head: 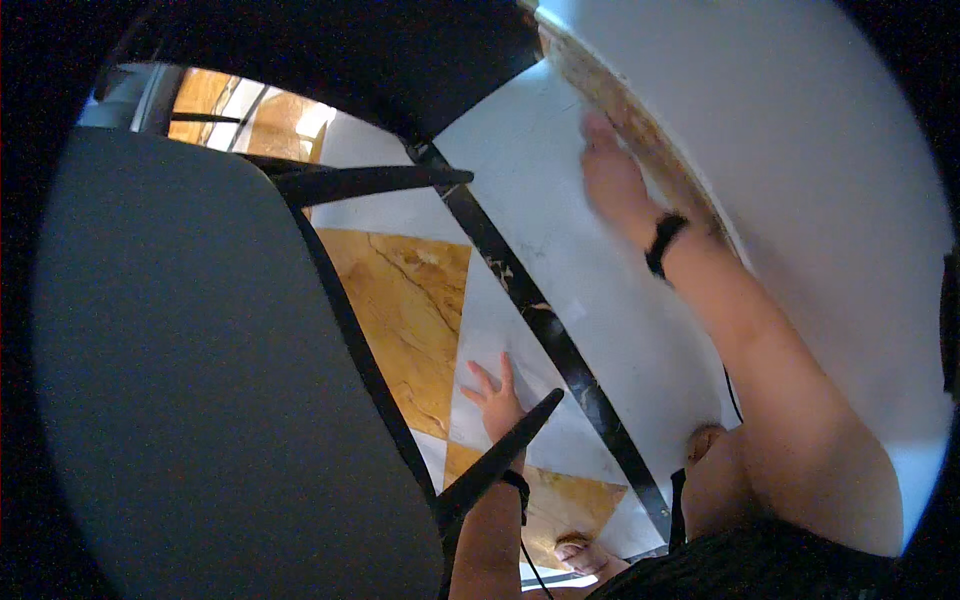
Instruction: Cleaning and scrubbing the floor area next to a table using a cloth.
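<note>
My left hand (501,401) rests spread on or just above the white tiled floor (480,337), beside a dark furniture leg that crosses in front of my forearm. No object shows in it. My right hand (615,176) is reaching up along the base of the white wall (787,150), over the pale floor near a worn brown skirting edge (645,127); it is blurred, and whether it holds anything cannot be told. Black bands circle both wrists. A dark marble strip (525,292) runs diagonally between my hands.
A large grey chair seat or panel (225,360) fills the left, with a dark leg (375,180) jutting out towards the strip. A yellow-brown marble tile (412,300) lies beside it. A dark surface (465,67) covers the top. My feet show at the lower right.
</note>
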Available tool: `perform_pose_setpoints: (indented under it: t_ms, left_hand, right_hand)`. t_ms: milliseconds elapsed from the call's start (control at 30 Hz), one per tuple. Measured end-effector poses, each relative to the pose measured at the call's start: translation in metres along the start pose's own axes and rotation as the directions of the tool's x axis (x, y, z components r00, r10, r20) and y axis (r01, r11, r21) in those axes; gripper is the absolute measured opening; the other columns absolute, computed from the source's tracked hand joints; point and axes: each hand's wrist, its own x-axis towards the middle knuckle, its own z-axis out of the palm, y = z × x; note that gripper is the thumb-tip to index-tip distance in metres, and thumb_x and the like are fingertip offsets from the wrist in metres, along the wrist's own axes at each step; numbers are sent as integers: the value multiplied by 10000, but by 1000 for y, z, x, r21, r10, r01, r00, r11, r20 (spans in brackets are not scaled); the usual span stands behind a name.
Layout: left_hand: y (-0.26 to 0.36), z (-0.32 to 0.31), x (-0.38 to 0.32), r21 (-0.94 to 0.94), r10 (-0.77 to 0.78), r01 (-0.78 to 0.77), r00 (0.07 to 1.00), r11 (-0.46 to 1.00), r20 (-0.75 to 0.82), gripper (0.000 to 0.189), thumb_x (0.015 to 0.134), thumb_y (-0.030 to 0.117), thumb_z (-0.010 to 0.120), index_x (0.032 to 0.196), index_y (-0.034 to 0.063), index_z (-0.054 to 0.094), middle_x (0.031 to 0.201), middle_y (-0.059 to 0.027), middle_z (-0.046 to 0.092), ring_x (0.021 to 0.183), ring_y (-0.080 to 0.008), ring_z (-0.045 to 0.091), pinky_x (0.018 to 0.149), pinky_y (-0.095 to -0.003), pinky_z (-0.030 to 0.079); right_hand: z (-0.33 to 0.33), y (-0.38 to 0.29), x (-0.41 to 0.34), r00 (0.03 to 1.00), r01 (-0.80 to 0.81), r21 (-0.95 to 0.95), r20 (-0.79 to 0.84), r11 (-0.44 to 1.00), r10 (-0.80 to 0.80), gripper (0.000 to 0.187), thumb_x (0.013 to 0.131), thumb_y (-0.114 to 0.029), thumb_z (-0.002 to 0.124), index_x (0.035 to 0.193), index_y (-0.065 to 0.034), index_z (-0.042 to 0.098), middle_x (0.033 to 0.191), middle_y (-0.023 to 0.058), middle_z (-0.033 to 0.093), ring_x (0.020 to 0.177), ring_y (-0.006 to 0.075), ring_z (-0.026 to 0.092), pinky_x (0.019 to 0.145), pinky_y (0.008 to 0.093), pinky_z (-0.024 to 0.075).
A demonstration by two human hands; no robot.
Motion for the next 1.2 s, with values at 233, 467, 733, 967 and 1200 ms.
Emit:
perform_pose_setpoints:
  t_ms: [233, 467, 733, 967, 1200]
  left_hand:
    - [15, -2, 5, -7, 21, -21, 1000, 1000, 4, 999, 580, 505, 761, 1407, 282, 248, 1450, -287, 16, 1219, -649, 60, 870, -512, 452]
    - [-10, 24, 12, 7, 103, -103, 994, 995, -29, 1316, 350, 365, 877, 1435, 262, 138, 1425, -329, -93, 1197, -676, -1, 962, -647, 273]
    - [-3, 8, 7, 8, -31, 30, 999, 1000, 44, 911, 655, 316, 735, 1412, 308, 229, 1470, -241, -14, 1231, -639, 39, 831, -509, 478]
    - [-12, 7, 3, -46, 60, -61, 998, 997, -10, 1191, 434, 315, 855, 1422, 299, 190, 1452, -284, -31, 1236, -635, 16, 854, -506, 468]
    - [15, -11, -1, -116, 15, -3, 995, 993, 100, 1392, 302, 263, 901, 1438, 281, 96, 1429, -314, -107, 1228, -630, -48, 931, -546, 395]
  right_hand:
    - [-33, -28, -28, 988, 145, -256, -19, 956, -155, 426, 789, -60, 473, 1184, 100, 460, 1351, 257, 348, 1265, 394, 326, 813, 394, 477]
    - [8, -9, 73, 989, 117, -28, -88, 993, -119, 442, 808, -29, 407, 1225, 116, 408, 1346, 277, 344, 1276, 379, 321, 1011, 432, 352]
    - [11, -81, 33, 984, -18, 578, 157, 816, -89, 454, 838, -78, 393, 1272, 52, 351, 1374, 207, 344, 1196, 323, 433, 928, 483, 386]
    - [-42, -105, 6, 904, -42, 460, 394, 887, -162, 438, 910, -158, 310, 1338, -75, 357, 1423, 132, 306, 1207, 337, 421, 971, 526, 333]
    - [-10, -78, 18, 988, -153, 428, 98, 891, 122, 453, 941, -210, 285, 1377, -88, 269, 1346, 175, 403, 1059, 384, 533, 918, 469, 411]
